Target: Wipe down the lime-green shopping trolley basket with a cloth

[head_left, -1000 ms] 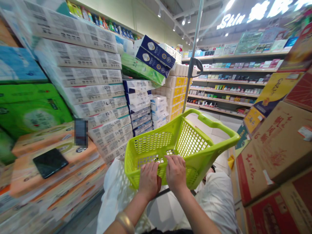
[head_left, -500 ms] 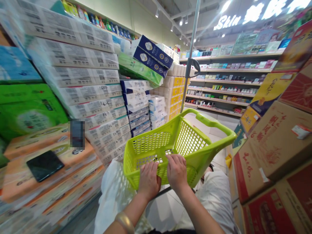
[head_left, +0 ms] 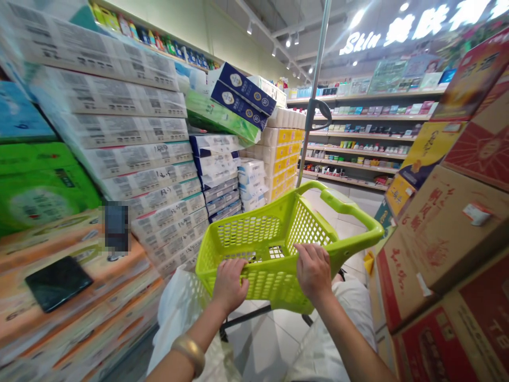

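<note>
At lower centre, the bare left hand [head_left: 229, 284] and right hand [head_left: 314, 269] curl closed fingers over the near edge of a lime-green, perforated plastic shopping cart [head_left: 272, 267].

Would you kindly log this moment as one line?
left hand: gripping green basket rim; right hand: gripping same rim; flat black object: on orange packs

Tiled floor [head_left: 274, 337], green cart [head_left: 274, 268] on it

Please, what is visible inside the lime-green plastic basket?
Inside the basket, its perforated floor and far wall show. The near wall hides the closest floor area, so anything there cannot be seen.
</note>
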`<action>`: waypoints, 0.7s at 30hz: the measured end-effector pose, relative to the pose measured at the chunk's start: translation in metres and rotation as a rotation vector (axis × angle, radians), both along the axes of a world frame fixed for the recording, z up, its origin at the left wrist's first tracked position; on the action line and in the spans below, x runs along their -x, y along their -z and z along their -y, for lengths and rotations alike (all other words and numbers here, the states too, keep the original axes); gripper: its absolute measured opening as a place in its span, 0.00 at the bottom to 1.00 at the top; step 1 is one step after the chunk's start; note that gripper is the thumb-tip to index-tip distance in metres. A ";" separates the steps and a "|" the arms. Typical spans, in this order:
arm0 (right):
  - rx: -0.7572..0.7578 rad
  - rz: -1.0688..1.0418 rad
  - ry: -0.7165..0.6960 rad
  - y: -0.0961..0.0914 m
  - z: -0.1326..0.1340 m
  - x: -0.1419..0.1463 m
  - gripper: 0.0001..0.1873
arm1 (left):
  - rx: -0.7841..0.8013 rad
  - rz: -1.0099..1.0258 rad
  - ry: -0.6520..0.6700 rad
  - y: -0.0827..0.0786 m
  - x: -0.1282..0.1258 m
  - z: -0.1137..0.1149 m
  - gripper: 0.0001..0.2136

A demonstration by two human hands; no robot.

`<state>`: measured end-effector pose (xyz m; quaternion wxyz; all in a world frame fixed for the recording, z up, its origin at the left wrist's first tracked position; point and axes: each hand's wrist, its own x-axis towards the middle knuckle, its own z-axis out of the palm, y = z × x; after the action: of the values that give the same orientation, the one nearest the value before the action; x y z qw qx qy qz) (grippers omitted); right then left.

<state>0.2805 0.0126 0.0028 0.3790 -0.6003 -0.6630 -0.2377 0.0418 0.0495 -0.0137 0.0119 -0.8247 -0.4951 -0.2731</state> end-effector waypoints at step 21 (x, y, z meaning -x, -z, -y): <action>-0.130 -0.082 0.192 -0.016 0.035 -0.004 0.17 | 0.077 0.099 0.330 0.004 -0.082 0.027 0.38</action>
<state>0.2843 -0.0221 0.0187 0.4193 -0.6445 -0.5695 -0.2907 0.1237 0.0220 -0.0180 -0.0890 -0.8803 -0.3628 -0.2923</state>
